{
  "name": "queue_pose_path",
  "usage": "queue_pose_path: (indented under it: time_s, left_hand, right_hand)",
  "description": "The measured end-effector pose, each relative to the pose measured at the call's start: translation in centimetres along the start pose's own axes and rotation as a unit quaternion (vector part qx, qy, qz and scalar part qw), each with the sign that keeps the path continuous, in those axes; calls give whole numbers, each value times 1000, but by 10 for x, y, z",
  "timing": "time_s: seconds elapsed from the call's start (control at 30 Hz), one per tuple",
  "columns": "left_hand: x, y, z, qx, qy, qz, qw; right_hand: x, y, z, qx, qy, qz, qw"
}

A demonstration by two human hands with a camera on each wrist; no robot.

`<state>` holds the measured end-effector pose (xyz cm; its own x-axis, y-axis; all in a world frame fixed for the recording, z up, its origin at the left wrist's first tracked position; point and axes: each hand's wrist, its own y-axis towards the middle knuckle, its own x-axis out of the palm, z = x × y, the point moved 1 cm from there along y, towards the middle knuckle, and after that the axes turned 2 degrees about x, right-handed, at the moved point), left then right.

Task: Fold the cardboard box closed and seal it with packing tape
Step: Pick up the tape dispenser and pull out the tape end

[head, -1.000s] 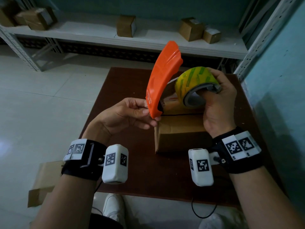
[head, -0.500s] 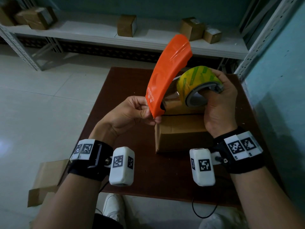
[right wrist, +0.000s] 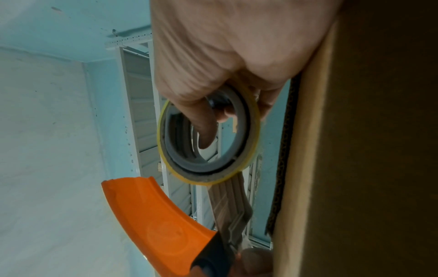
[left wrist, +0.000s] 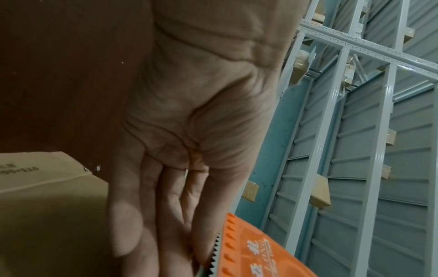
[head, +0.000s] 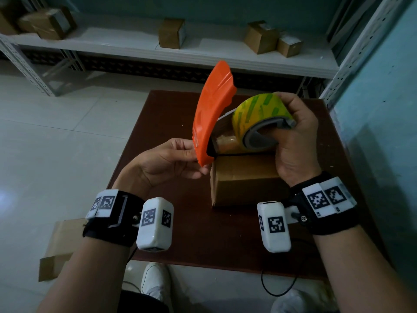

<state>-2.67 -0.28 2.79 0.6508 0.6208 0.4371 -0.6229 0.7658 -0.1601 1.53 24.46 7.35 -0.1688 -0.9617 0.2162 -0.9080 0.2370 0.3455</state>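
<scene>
My right hand point(head: 293, 141) clamps the tape roll point(head: 259, 116); left fingers point(head: 191, 172) pinch the dispenser's orange guard point(head: 209, 114) near its serrated blade. Light, rigid; avoid teeth.

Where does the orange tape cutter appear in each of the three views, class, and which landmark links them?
Head: cutter stands at centre, curving upward, above the box.
Left wrist: bottom edge, right of centre, toothed blade showing.
Right wrist: lower left.
Shared landmark: the box, beside the cutter in all three.
</scene>
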Motion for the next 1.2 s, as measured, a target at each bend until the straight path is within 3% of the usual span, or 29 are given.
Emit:
queue_pose_path:
  time_s: [0.27, 0.6, 1.2]
  left_hand:
    - [-5, 1, -3, -51, 16, 65, 996]
    - [-13, -6, -1, -65, 57, 94, 992]
    - [5, -16, 5, -137, 145, 175, 964]
  right_hand:
    - [-1, -2, 5, 20, -29, -42, 998]
    - [0, -4, 2, 12, -21, -57, 998]
    - [0, -5, 2, 1, 43, -18, 999]
